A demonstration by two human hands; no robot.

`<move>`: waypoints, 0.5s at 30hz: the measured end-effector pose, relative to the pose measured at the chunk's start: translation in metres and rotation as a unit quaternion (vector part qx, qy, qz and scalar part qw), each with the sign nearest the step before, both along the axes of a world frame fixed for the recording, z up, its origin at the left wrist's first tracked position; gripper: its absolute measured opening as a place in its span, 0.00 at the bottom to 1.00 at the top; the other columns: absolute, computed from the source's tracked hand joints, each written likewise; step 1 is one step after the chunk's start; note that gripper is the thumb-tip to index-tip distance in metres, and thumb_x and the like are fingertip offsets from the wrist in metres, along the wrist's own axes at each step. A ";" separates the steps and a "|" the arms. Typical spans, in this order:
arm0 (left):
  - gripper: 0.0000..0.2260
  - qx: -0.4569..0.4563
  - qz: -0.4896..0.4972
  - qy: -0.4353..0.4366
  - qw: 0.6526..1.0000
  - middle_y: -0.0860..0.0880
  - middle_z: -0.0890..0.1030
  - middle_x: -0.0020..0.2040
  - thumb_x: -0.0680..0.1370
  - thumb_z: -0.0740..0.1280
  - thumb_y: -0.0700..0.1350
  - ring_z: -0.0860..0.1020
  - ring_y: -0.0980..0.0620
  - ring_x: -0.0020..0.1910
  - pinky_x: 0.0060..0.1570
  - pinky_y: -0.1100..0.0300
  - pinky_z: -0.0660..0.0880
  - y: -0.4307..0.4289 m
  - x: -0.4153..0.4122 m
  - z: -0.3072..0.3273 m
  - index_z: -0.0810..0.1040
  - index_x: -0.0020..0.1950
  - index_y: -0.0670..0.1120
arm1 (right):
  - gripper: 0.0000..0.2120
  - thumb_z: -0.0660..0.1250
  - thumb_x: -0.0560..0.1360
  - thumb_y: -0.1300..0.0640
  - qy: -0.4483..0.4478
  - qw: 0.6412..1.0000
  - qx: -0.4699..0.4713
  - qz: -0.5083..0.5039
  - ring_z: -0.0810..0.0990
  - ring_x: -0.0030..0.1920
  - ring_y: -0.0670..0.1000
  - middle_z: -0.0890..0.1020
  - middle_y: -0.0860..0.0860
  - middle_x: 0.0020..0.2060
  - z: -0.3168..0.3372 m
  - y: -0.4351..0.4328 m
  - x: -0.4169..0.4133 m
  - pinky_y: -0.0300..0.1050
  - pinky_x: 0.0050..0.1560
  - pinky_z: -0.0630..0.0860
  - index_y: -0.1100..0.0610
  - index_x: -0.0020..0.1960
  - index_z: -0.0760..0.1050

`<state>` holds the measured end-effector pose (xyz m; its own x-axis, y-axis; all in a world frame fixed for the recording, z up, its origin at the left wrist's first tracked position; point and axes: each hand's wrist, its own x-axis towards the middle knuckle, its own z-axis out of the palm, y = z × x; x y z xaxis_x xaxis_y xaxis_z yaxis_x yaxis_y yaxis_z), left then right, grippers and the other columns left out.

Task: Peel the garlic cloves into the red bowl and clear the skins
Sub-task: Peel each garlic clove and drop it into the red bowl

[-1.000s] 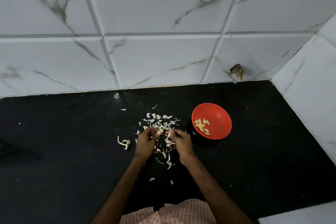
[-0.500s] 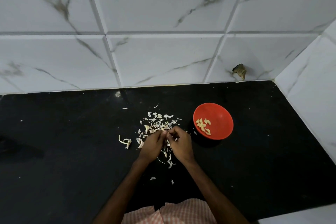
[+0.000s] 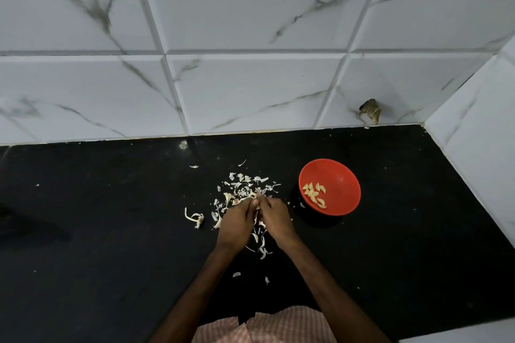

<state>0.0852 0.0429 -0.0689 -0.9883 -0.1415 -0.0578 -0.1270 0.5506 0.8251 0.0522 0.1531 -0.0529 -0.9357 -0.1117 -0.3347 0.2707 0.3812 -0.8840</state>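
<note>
A small pale garlic piece (image 3: pixel 245 199) is held at the centre of the black countertop (image 3: pixel 111 245), pinched between the fingertips of both hands; whether it is a clove or only skin cannot be told. The left hand (image 3: pixel 237 221) and the right hand (image 3: pixel 274 217) are brought together with fingers curled and their tips meeting, and the backs of both hands are turned upward. The hands are positioned over a scatter of loose garlic skins (image 3: pixel 245 185), which is spread on the countertop beyond, beneath and behind the fingers. A dry stem remnant (image 3: pixel 195 218) is seen just to the left of the left hand, apart from the main scatter. The red bowl (image 3: pixel 341 189) is set upright on the countertop to the right of the hands, near but not touched by them. Several peeled cloves (image 3: pixel 315 195) are gathered in the left part of the bowl. The countertop is bounded at the back and right by a white marble-patterned tiled wall (image 3: pixel 250 86), on which a small brown object (image 3: pixel 370 114) is seen near the corner. A checked garment (image 3: pixel 278 326) is visible at the lower edge.
</note>
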 end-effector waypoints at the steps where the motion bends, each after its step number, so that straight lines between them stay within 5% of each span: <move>1: 0.15 0.036 0.004 0.004 0.999 0.50 0.78 0.33 0.85 0.58 0.50 0.74 0.56 0.31 0.36 0.55 0.71 0.001 0.000 0.002 0.77 0.43 0.49 | 0.20 0.59 0.85 0.52 -0.029 0.998 -0.053 -0.022 0.74 0.28 0.40 0.78 0.48 0.27 0.003 0.000 0.001 0.39 0.33 0.72 0.57 0.38 0.79; 6: 0.14 0.137 -0.020 0.030 0.990 0.48 0.79 0.33 0.85 0.60 0.45 0.72 0.53 0.31 0.34 0.49 0.71 -0.003 -0.002 0.008 0.76 0.40 0.53 | 0.19 0.61 0.84 0.48 -0.123 0.974 -0.179 -0.063 0.65 0.25 0.41 0.69 0.44 0.25 0.017 0.003 0.000 0.34 0.25 0.59 0.55 0.37 0.73; 12: 0.18 0.218 -0.037 0.012 0.975 0.40 0.78 0.37 0.84 0.56 0.53 0.72 0.49 0.36 0.38 0.48 0.70 -0.008 -0.003 0.015 0.77 0.44 0.44 | 0.23 0.61 0.84 0.48 0.005 0.995 -0.103 0.007 0.73 0.27 0.43 0.76 0.47 0.26 0.029 0.008 -0.004 0.36 0.33 0.70 0.57 0.34 0.75; 15: 0.18 0.198 -0.026 0.015 0.980 0.50 0.80 0.37 0.85 0.55 0.52 0.73 0.51 0.36 0.40 0.48 0.71 -0.010 -0.003 0.016 0.77 0.43 0.45 | 0.18 0.63 0.83 0.50 0.074 0.996 -0.052 0.026 0.79 0.32 0.43 0.82 0.49 0.32 0.029 0.013 -0.005 0.39 0.39 0.75 0.58 0.39 0.78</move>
